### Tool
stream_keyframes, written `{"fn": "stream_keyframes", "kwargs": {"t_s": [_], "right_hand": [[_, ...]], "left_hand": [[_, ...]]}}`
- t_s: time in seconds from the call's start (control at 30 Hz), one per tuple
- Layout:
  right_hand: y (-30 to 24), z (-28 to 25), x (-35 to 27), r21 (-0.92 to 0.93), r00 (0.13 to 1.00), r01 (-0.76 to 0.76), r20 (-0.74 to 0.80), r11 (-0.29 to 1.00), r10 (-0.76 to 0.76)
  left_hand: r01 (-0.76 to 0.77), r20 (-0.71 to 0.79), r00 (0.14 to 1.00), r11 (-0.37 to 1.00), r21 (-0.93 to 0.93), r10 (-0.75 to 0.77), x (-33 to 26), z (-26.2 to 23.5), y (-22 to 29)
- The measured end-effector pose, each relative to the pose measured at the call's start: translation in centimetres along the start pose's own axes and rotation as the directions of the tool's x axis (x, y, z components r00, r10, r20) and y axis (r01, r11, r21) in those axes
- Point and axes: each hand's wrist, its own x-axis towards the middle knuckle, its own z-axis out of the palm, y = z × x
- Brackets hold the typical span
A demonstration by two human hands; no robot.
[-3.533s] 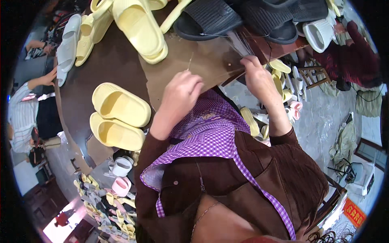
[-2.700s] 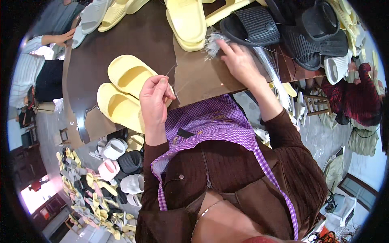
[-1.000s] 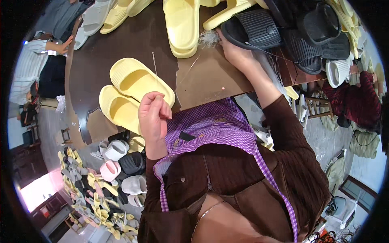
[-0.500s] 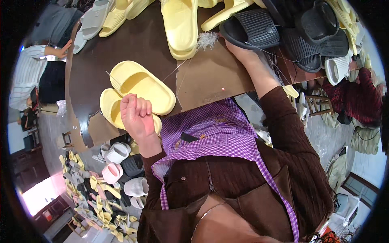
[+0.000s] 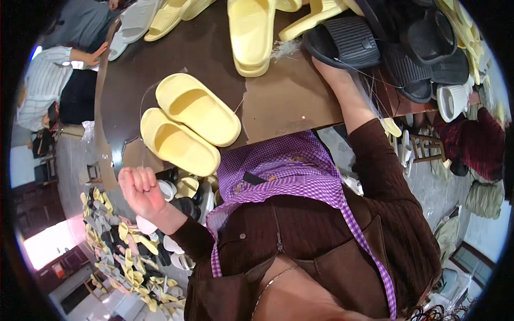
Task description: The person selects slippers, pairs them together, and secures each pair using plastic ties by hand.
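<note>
My left hand (image 5: 140, 188) is a closed fist held out past the table's left front edge, over slippers on the floor; I cannot make out anything in it. Just right of it, a pair of pale yellow slippers (image 5: 195, 109) lies on the brown table (image 5: 160, 59). My right arm reaches up across a brown cardboard sheet (image 5: 289, 96). My right hand (image 5: 323, 65) grips the near end of a ribbed black slipper (image 5: 342, 40), its fingers hidden beneath it. A tuft of whitish thread (image 5: 284, 49) lies next to that slipper.
More yellow slippers (image 5: 249, 32) and a grey one (image 5: 136, 21) lie along the far side, and black slippers (image 5: 423, 53) are piled at the right. Another person in a striped shirt (image 5: 45, 85) sits at the left. Several small slippers (image 5: 128, 251) litter the floor.
My left hand has drawn back from the table, down and to the left, past its edge. My right hand has stayed at the black slipper.
</note>
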Motion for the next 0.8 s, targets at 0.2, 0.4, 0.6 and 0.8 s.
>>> {"fn": "stream_keyframes", "kwargs": {"t_s": [0.2,0.4,0.6,0.8], "right_hand": [[-2.5,-4.5,0.6,0.139,0.975,-0.045,0.224,0.989,0.012],[-4.5,-8.1,-0.6,0.154,0.913,-0.154,0.401,0.976,0.081],[-7.2,-11.7,-0.9,0.389,0.956,-0.114,0.293,0.914,-0.005],[-12.9,-14.5,2.5,0.758,0.958,0.018,0.172,0.652,-0.228]], "left_hand": [[0.145,-0.028,0.989,0.989,-0.013,-0.146,-0.6,1.5,-1.7],[0.189,-0.067,0.980,0.982,-0.006,-0.189,-0.6,3.3,-2.5],[0.156,-0.128,0.980,0.987,0.047,-0.149,-1.0,4.2,-2.2],[0.200,-0.144,0.971,0.978,0.059,-0.190,-1.9,5.2,-2.9]]}}
